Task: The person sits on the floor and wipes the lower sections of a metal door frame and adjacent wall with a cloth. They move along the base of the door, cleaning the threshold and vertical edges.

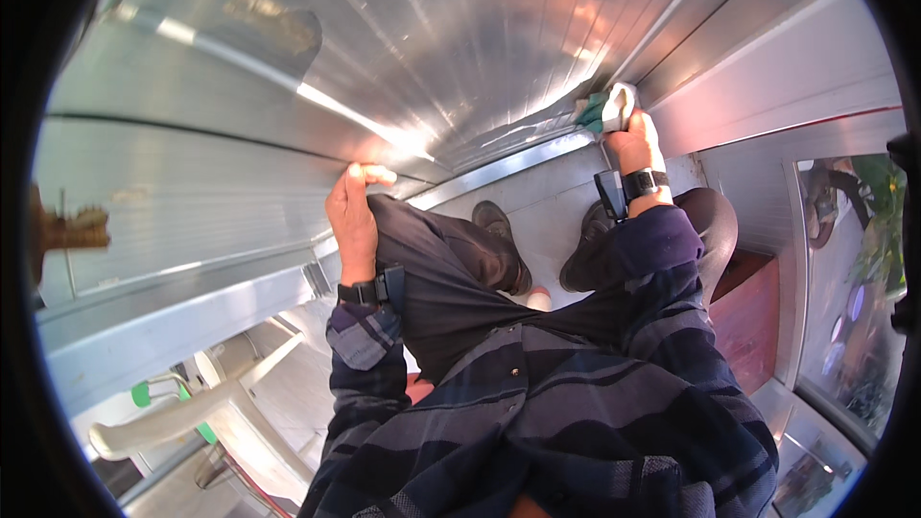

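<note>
Bunched in my right hand (636, 147) is a white cloth (618, 106) with a green part (591, 112). It touches the lower right corner of a shiny ribbed metal panel (460, 36), beside the frame. My left hand (352, 219) is above my left knee, near the metal side panel (194, 194). Its fingers are loosely bent and no object shows in them; part of the fingers is hidden from this angle. Each wrist wears a black strap with a small device.
Between my bent knees, my dark shoes (496, 230) stand on a pale floor (550, 230). A brown metal fitting (75, 228) juts in at far left. White plastic furniture (180, 414) stands lower left. A reddish box (752, 324) and a glazed frame (799, 266) are at right.
</note>
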The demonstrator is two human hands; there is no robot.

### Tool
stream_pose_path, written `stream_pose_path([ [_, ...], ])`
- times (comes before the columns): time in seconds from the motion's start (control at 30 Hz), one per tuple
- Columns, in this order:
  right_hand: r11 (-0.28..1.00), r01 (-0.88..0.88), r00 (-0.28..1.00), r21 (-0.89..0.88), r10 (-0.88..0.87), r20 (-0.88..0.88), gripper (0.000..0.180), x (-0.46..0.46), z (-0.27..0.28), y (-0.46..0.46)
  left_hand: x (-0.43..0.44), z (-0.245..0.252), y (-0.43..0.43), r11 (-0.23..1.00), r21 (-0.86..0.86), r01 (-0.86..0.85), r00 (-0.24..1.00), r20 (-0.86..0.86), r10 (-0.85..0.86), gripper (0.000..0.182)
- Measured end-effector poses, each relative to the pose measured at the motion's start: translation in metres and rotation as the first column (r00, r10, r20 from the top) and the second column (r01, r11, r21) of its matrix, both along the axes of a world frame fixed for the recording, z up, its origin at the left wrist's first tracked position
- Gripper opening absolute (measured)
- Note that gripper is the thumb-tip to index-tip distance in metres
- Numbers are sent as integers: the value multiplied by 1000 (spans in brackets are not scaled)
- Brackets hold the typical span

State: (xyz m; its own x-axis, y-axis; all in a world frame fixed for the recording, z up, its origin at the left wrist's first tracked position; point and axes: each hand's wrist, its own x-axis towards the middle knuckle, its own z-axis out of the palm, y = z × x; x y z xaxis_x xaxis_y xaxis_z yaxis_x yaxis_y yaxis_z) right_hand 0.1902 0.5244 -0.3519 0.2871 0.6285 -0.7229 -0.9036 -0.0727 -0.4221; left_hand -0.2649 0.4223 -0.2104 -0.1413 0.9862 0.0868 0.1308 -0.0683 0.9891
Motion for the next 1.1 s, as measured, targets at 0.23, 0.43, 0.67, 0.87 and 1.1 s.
stream_pose_path([
  [0.23, 930, -171, 937, 326, 51, 345, 26, 0, 119, -26, 0, -2, -1, 1000, 6, -19, 1000, -1, 19, 42],
  [0.43, 753, -132, 687, 644, -399, 608, 28, -54, 241, -35, -1, -2, 1, 1000, 8, -20, 1000, 2, 20, 41],
  [0.67, 837, -171, -314, 520, -547, 776, 45, -87, 238, 0, -1, -3, 0, 1000, 4, -14, 1000, 3, 14, 41],
  [0.87, 942, -88, 14, 324, -324, 946, 42, -95, 88, -11, 2, 3, 0, 1000, 12, -11, 999, -39, 11, 43],
  [1.1, 985, -87, 321, -151, 171, 931, 57, -99, -47, -25, 8, 2, 0, 996, -5, -90, 995, 29, 90, 43],
])
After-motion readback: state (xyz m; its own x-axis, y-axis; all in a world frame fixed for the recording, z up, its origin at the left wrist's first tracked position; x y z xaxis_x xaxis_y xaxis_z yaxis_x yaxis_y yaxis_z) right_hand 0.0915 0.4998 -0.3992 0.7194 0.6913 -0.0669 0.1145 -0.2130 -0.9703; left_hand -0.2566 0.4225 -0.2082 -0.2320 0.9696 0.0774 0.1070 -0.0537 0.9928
